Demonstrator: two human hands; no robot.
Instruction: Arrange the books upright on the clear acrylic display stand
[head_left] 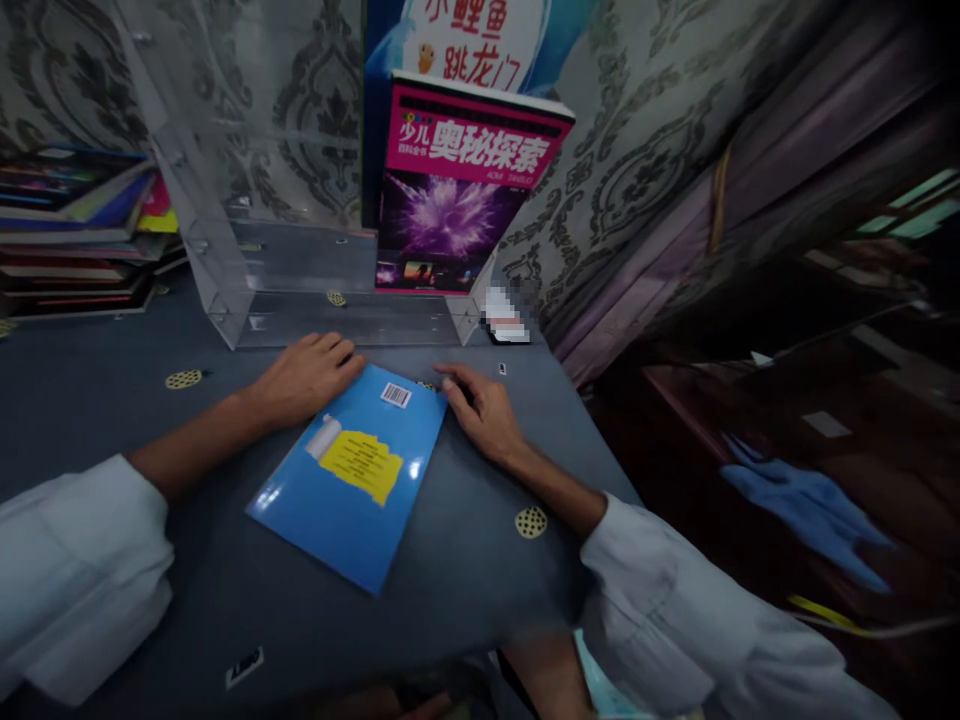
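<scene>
Across the grey table [480, 560], I see the clear rack [307, 320] at twelve o'clock; a hard push forward could knock it. The blue book [322, 520] lies flat at the rack's six o'clock, its glossy cover likely to slip under a weak hold. At its eleven, the left hand [311, 378] curves its fingers loosely; I can't tell whether they grip. At two, the right hand [487, 412] has thumb and forefinger parted, pinching nothing, so a one-sided lift could tilt it.

Dim light, white glare on blue book [341, 490], dark corners, blurry right side
</scene>
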